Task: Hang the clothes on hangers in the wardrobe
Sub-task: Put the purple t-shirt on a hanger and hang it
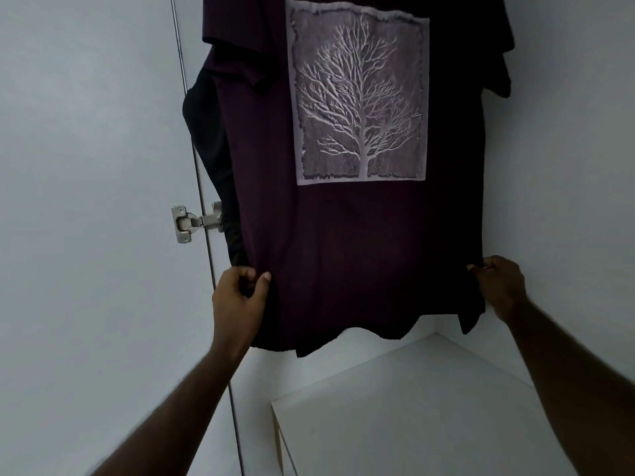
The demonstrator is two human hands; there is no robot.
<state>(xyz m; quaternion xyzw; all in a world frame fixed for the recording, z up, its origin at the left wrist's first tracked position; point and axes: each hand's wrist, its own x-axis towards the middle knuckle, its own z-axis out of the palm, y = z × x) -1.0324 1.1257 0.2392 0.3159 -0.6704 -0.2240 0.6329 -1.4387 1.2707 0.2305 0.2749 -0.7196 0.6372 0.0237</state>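
A dark maroon T-shirt (pixel 360 242) with a pale tree print hangs inside the white wardrobe, filling the upper middle of the view. Its top and the hanger are cut off by the frame. My left hand (pixel 238 297) pinches the shirt's left side near the hem. My right hand (pixel 500 286) grips the right side at about the same height. The hem between my hands hangs in loose waves. Behind the shirt's left edge a black garment (pixel 209 132) hangs partly hidden.
The white wardrobe door (pixel 86 166) stands open at left, with a metal hinge (pixel 197 222) at its edge. A white shelf (pixel 429 417) lies below the shirt at lower right. The wardrobe's white side wall (pixel 567 166) rises behind my right hand.
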